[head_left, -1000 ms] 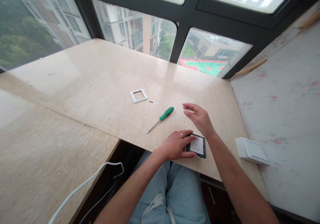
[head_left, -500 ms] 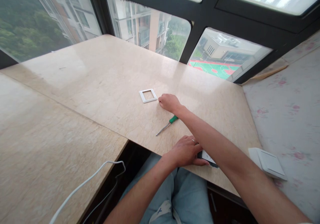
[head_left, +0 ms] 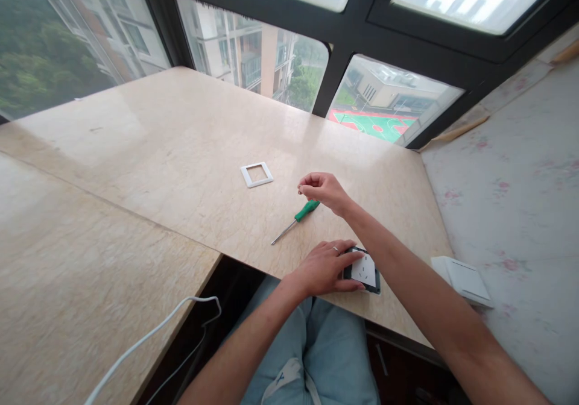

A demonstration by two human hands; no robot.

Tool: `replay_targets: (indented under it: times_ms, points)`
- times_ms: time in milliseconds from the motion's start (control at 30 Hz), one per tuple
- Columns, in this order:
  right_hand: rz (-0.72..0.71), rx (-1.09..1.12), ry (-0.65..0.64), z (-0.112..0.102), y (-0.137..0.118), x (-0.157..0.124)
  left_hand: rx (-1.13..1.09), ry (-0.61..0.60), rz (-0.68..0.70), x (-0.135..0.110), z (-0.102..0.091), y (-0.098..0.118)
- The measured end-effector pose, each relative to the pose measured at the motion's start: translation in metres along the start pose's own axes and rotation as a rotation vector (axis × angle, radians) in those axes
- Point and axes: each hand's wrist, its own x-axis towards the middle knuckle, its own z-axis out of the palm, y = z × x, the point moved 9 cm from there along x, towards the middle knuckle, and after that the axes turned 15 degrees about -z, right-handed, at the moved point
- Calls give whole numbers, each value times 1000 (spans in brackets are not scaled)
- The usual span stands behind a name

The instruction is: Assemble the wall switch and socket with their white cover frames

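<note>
My left hand [head_left: 323, 267] grips a wall socket [head_left: 364, 270] near the counter's front edge, fingers over its far side and thumb along the near side. The socket has a white face with slots and a dark surround. Above the counter, my right hand [head_left: 326, 191] is closed in a pinch; a tiny thing shows at its fingertips, too small to name. Just below that hand lies a screwdriver [head_left: 306, 211] with a green handle, its tip toward the front left. A white square cover frame [head_left: 261, 182] rests flat, left of my right hand.
The stone-patterned counter [head_left: 149, 152] runs to the windows. A white switch [head_left: 468, 281] juts from the flowered wall [head_left: 493, 212] on the right. At the lower left, a white cable [head_left: 149, 335] hangs over the counter's edge beside a dark gap.
My right hand has drawn back from beside the cover frame toward the right, still pinched. The socket under my left hand now shows more fully. The view has shifted slightly.
</note>
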Motion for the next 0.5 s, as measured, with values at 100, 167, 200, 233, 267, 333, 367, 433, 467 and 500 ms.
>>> replay_targets:
  times_ms: [100, 167, 200, 233, 267, 333, 367, 433, 467, 500]
  points:
    - [8, 180, 139, -26, -5, -41, 6, -5, -24, 0, 2, -3]
    - [44, 434, 290, -44, -2, -71, 12, -3, -22, 0, 2, -4]
    - [59, 509, 353, -51, -1, -87, 17, -2, -17, 0, 3, -4]
    - [73, 553, 407, -59, 1, -103, 21, 0, -14, 0, 2, -3]
    - [84, 563, 451, -66, 3, -118, 26, 2, -13, 0, 2, -4]
    - [102, 534, 529, -78, 8, -149, 37, 2, -18, 1, 2, -4]
    - [106, 505, 566, -83, 10, -164, 42, 0, -19, 1, 1, -4]
    - [109, 428, 631, -92, 14, -194, 47, -2, -21, 1, 1, -4]
    - [111, 386, 657, -94, 16, -208, 48, -5, -24, 1, 1, -4]
    - [114, 343, 677, -96, 17, -221, 50, -9, -32, 1, 1, -5]
